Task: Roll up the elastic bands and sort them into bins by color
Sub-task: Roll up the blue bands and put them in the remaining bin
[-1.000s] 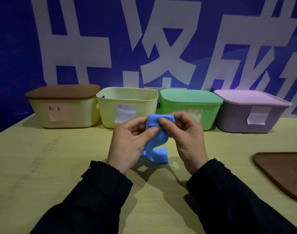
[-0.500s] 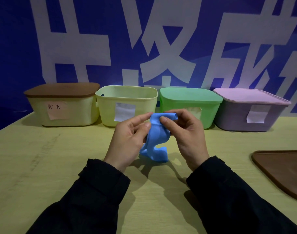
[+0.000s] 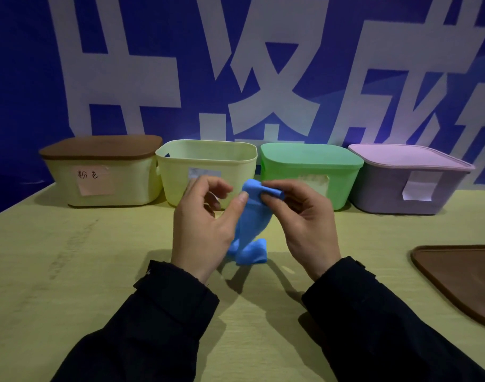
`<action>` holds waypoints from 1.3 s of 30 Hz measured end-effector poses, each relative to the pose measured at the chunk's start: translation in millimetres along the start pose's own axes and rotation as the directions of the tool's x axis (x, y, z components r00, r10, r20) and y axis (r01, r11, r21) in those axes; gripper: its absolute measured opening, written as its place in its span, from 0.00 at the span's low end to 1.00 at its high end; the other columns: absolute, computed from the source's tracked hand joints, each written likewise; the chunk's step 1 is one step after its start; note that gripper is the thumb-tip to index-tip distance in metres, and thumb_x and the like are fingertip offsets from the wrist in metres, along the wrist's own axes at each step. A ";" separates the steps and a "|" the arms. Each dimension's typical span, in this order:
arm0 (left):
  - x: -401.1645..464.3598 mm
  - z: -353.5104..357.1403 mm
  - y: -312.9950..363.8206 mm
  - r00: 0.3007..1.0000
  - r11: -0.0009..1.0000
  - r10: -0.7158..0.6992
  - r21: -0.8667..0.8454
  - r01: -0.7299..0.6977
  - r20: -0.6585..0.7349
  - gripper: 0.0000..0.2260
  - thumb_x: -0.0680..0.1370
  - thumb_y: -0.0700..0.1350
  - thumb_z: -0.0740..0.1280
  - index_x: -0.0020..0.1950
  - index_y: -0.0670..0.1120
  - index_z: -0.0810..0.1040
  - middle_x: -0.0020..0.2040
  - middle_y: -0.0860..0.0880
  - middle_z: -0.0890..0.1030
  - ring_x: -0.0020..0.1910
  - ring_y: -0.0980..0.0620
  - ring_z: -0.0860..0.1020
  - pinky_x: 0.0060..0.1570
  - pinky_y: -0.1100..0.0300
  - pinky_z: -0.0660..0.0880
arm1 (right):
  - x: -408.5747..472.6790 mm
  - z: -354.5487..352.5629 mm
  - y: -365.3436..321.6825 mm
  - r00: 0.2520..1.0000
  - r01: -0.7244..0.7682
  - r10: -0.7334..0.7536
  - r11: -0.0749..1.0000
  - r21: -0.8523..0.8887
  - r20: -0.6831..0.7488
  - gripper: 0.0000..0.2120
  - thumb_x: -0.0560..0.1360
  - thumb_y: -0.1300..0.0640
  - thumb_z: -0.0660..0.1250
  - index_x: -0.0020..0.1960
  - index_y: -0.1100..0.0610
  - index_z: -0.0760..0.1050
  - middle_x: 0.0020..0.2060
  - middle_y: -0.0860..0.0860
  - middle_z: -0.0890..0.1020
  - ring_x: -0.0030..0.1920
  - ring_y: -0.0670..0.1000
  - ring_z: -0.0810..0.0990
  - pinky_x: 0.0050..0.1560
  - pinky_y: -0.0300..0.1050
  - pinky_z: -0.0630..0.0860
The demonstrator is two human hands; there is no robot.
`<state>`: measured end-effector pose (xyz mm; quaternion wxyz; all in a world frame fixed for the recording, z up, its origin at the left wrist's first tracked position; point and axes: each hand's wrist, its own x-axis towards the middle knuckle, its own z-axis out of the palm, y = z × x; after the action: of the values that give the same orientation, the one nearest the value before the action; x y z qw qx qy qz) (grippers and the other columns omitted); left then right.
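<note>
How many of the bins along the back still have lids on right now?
3. The far-left yellow bin carries a brown lid, the green bin a green one, the far-right purple bin a pink one. The second yellow bin stands open; a loose brown lid lies on the table at right.
</note>
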<state>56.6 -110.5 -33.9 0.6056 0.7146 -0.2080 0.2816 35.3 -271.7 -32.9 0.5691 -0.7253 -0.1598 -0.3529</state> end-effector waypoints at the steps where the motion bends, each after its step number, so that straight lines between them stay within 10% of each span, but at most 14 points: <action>1: -0.1 -0.5 1.2 0.999 1.000 -0.007 -0.024 0.007 0.032 0.06 0.78 0.49 0.73 0.45 0.48 0.80 0.40 0.52 0.80 0.37 0.53 0.77 0.39 0.59 0.75 | -0.6 -0.2 0.2 0.999 0.044 -0.045 0.998 -0.055 -0.016 0.10 0.77 0.64 0.72 0.55 0.53 0.83 0.46 0.47 0.86 0.47 0.49 0.85 0.50 0.44 0.80; 7: -1.3 3.1 10.7 0.926 0.869 -0.268 -0.349 0.351 0.265 0.18 0.75 0.54 0.68 0.46 0.38 0.82 0.38 0.45 0.82 0.35 0.51 0.80 0.37 0.60 0.79 | -6.0 4.8 0.3 0.971 0.234 -0.237 0.943 -0.237 0.017 0.07 0.75 0.63 0.74 0.52 0.57 0.79 0.44 0.42 0.84 0.45 0.42 0.83 0.48 0.37 0.79; 15: 3.0 -4.1 -3.2 0.988 0.990 -0.070 -0.108 0.085 0.138 0.14 0.76 0.52 0.70 0.61 0.54 0.79 0.51 0.54 0.81 0.50 0.50 0.79 0.50 0.58 0.78 | 0.7 4.1 -5.3 0.997 -0.010 -0.002 0.987 0.158 0.071 0.10 0.76 0.67 0.72 0.48 0.53 0.78 0.41 0.47 0.83 0.43 0.47 0.81 0.46 0.40 0.76; 21: 2.7 -5.2 2.5 0.973 0.961 -0.093 -0.237 0.144 0.212 0.06 0.75 0.46 0.71 0.52 0.51 0.83 0.47 0.50 0.87 0.47 0.53 0.83 0.51 0.52 0.80 | 0.9 5.1 -5.4 0.977 -0.201 0.164 0.917 0.343 0.133 0.07 0.76 0.67 0.70 0.53 0.60 0.78 0.40 0.54 0.86 0.41 0.49 0.83 0.45 0.43 0.79; 31: 3.1 -7.6 2.6 0.957 0.956 -0.066 -0.258 0.142 0.283 0.15 0.77 0.42 0.74 0.62 0.55 0.80 0.49 0.48 0.85 0.50 0.49 0.83 0.53 0.54 0.80 | 3.0 0.3 2.4 0.953 -0.266 0.218 0.933 0.242 0.209 0.11 0.78 0.57 0.69 0.55 0.65 0.81 0.42 0.59 0.84 0.43 0.52 0.78 0.45 0.46 0.76; 39: 1.8 -1.7 6.9 0.960 0.936 -0.174 -0.266 0.231 0.219 0.03 0.78 0.42 0.72 0.51 0.46 0.84 0.47 0.48 0.87 0.48 0.51 0.85 0.54 0.50 0.81 | 0.5 4.8 -1.0 0.931 -0.325 0.283 0.930 0.171 0.230 0.16 0.81 0.48 0.66 0.60 0.59 0.74 0.47 0.58 0.84 0.47 0.54 0.83 0.53 0.52 0.78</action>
<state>53.3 -109.9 -27.3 0.7064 0.6600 -0.2293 0.1138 36.6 -267.0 -32.4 0.6700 -0.7103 -0.1373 -0.1664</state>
